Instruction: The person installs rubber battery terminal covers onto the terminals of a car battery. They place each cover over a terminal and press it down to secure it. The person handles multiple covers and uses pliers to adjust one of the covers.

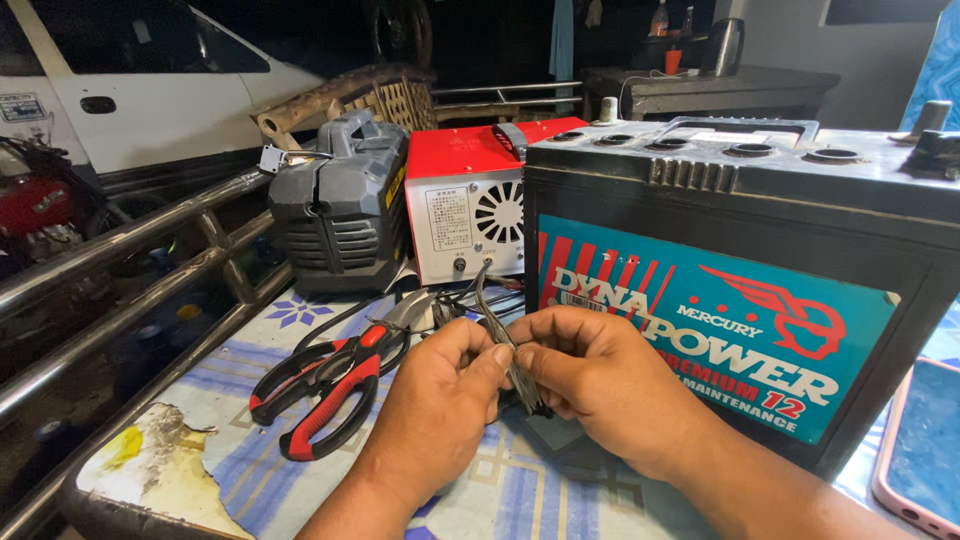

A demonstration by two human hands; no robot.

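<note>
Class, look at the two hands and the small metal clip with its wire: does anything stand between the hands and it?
Nothing visible does. The left hand and right hand both pinch the metal clip directly, in front of the car battery.

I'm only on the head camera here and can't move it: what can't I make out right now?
Head view only:
- The metal clip: its lower end is hidden between the left hand and right hand.
- Wire ends: lost behind the fingers and the tangle by the pliers.
- Phone: cut off by the right edge.
- Battery terminals: right one cut off by the frame.
</note>
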